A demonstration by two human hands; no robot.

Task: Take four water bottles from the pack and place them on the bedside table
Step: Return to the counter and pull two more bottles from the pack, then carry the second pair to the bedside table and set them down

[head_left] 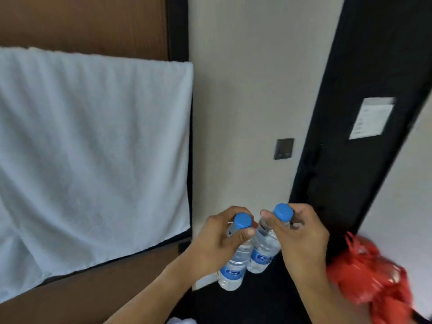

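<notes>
A: Head view: two bottles are held, one per hand. The left hand (217, 244) is wrapped round the neck of the left bottle (233, 260), thumb pressed just below its blue cap (243, 220). The right hand (301, 239) is closed on the neck of the right bottle (265, 249), fingers curled behind its cap (283, 211).

B: Bottle positions?

A: Both are hung below the fingers, roughly upright, bases tilted slightly leftward, bodies touching or almost touching between the two hands. Neither is set down.

B: Step?

A: Carrying is judged to be in hand; two of four are held. No pack is seen, and no bedside table can be identified. Next, a flat top must be found and both bottles lowered base-first before the grips are loosened. Two more would then be needed.

B: Surface, room?

A: Beyond the fingertips a pale wall (245, 90) is seen, with a dark switch plate (284, 148) above the right-hand fingers. Left of the left hand, a white towel (93, 148) is draped over a brown wooden panel (81, 22). A black panel (364, 90) with a white notice (371, 118) is seen past the right hand, and a red plastic bag (369, 274) right of that wrist. Under the bottles a dark area is seen; floor or tabletop cannot be told.
</notes>
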